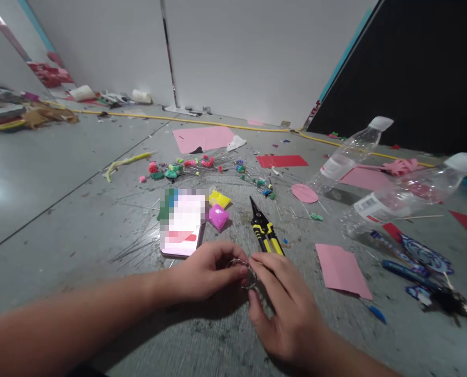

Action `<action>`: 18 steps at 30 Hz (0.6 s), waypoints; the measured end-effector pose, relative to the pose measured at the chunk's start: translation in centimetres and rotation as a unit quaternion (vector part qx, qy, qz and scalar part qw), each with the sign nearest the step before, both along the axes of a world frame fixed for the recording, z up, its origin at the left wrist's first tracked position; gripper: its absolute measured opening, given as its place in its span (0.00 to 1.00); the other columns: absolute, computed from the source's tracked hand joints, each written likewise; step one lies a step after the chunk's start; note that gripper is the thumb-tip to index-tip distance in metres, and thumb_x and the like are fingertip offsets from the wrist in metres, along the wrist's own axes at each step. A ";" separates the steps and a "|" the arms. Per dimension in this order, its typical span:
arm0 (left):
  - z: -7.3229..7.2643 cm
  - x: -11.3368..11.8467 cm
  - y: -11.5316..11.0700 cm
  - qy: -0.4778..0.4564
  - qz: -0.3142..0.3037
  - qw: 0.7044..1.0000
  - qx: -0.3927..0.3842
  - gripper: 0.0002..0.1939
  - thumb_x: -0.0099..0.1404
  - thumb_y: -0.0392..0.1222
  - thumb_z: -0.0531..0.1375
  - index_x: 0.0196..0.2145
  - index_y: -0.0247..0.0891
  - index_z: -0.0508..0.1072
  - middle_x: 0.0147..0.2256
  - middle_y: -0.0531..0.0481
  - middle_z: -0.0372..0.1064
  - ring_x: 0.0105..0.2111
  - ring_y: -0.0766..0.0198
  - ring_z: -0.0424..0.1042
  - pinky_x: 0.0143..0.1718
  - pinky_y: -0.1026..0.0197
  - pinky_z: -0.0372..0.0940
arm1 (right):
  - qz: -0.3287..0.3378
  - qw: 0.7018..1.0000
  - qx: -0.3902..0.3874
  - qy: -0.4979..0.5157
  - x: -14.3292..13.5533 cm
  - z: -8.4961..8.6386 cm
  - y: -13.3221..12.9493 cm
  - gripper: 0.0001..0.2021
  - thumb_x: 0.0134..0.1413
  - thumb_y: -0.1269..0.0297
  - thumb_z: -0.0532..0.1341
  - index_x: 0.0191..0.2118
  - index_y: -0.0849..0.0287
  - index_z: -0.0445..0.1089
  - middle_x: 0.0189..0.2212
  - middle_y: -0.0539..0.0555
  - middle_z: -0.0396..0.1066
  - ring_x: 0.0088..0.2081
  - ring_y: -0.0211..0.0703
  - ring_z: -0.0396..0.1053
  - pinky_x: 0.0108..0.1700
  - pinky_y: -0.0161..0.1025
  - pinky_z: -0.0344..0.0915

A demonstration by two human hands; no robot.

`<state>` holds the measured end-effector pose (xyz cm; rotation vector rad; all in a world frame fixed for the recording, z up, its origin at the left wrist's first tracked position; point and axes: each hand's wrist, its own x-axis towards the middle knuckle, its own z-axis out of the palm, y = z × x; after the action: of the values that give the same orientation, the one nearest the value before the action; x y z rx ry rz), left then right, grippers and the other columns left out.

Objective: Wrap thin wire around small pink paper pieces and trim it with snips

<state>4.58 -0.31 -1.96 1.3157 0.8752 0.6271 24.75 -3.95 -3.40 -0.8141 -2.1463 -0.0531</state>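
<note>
A thin twisted wire ring [250, 280] hangs between my two hands, low in the middle of the view. My left hand [210, 269] pinches it between thumb and forefinger. On its other side is my right hand [286, 306], with the forefinger close to the ring's top and the thumb apart below; whether the fingertips touch the wire is unclear. Just beyond the right hand lie black-and-yellow pliers [262, 225], their handle ends partly hidden by it. A phone [184, 225] with a lit, blurred screen lies past my left hand, beside a magenta packet [218, 217] and a yellow packet [220, 199].
Wire stems with coloured clay bits [173, 170] are scattered farther off. Two clear plastic bottles stand at right, one nearer [410, 196] and one behind [349, 152]. Pink paper [341, 269], red paper [282, 161] and a blue pen [408, 275] lie around. A yellow cable [218, 123] crosses the floor.
</note>
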 end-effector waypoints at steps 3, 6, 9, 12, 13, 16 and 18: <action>0.1 0.0 0.0 0.007 0.005 1.000 0.015 0.12 0.66 0.48 0.66 0.38 0.35 0.75 0.31 0.50 0.73 0.31 0.66 0.70 0.33 0.62 0.65 | -0.005 1.000 0.008 0.010 0.0 0.0 0.3 0.14 0.64 0.76 0.60 0.54 0.70 0.70 0.47 0.66 0.75 0.51 0.53 0.72 0.54 0.52 0.74; -0.3 0.0 -0.1 -0.022 0.004 1.000 -0.013 0.13 0.66 0.48 0.67 0.37 0.35 0.75 0.30 0.49 0.74 0.30 0.66 0.72 0.33 0.62 0.66 | 0.000 1.000 0.002 0.017 0.2 -0.2 0.5 0.13 0.65 0.78 0.60 0.53 0.69 0.70 0.46 0.65 0.75 0.50 0.51 0.73 0.54 0.50 0.74; -0.7 0.1 0.0 -0.026 -0.006 0.999 -0.026 0.13 0.65 0.48 0.68 0.37 0.34 0.76 0.30 0.49 0.76 0.29 0.66 0.74 0.32 0.63 0.67 | 0.003 1.000 -0.009 0.020 0.6 -0.5 0.5 0.12 0.65 0.76 0.61 0.53 0.68 0.70 0.46 0.65 0.75 0.50 0.51 0.73 0.53 0.50 0.74; -0.6 0.1 0.2 -0.013 -0.011 1.000 -0.013 0.13 0.63 0.48 0.70 0.36 0.34 0.78 0.29 0.49 0.76 0.28 0.67 0.73 0.30 0.64 0.67 | -0.004 1.000 -0.008 0.019 1.0 -0.6 0.4 0.11 0.65 0.74 0.62 0.51 0.67 0.71 0.45 0.64 0.75 0.49 0.51 0.72 0.52 0.51 0.74; -0.5 0.1 0.3 -0.009 -0.011 1.000 -0.002 0.13 0.62 0.48 0.70 0.36 0.34 0.79 0.29 0.49 0.76 0.28 0.67 0.73 0.31 0.64 0.67 | -0.006 1.000 -0.005 0.018 1.0 -0.6 0.4 0.10 0.65 0.74 0.62 0.51 0.66 0.71 0.45 0.64 0.75 0.49 0.51 0.72 0.52 0.51 0.74; -0.3 0.1 0.4 -0.009 -0.018 1.000 0.007 0.14 0.62 0.49 0.70 0.35 0.34 0.79 0.28 0.49 0.76 0.27 0.68 0.73 0.30 0.64 0.67 | -0.020 1.000 0.011 0.016 0.6 -0.6 0.2 0.11 0.64 0.74 0.62 0.51 0.65 0.71 0.44 0.64 0.75 0.48 0.52 0.72 0.51 0.52 0.74; -0.4 0.1 0.4 -0.027 -0.021 0.999 -0.006 0.17 0.62 0.52 0.70 0.34 0.33 0.79 0.27 0.50 0.75 0.26 0.68 0.72 0.29 0.65 0.67 | -0.037 0.999 0.026 0.018 0.2 -0.5 0.2 0.11 0.63 0.74 0.62 0.51 0.65 0.70 0.43 0.63 0.75 0.47 0.52 0.73 0.50 0.53 0.75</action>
<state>4.63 0.07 -2.37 1.2977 0.8039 0.6209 24.91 -3.72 -3.88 -0.8576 -2.0725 -0.1296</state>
